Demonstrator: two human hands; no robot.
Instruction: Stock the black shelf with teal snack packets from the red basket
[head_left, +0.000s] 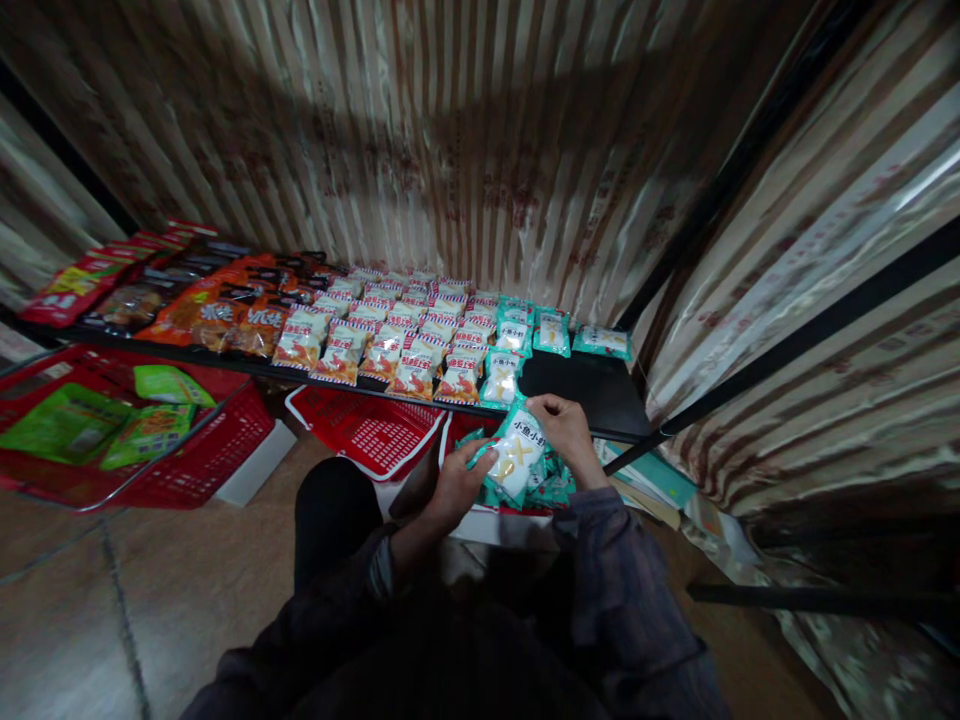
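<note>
Red wire-handled basket (217,450) far left, green packets (67,422) inside. Black shelf (592,388) alongside: red packets (82,285), orange packets (206,310), then rows of white-and-red shrimp-snack packets (412,368). Left hand (459,484) clamped on lower left of teal snack packet (519,455), thumb across front; packet tilted, at shelf's front edge, over heap of matching teal packets (553,487). Right hand (568,432): fingertips pinched together on its top right corner. Shelved teal packets (552,330) behind. Striped curtain (825,220) far right.

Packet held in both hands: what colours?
The packet is teal and white; the head view shows it.
</note>
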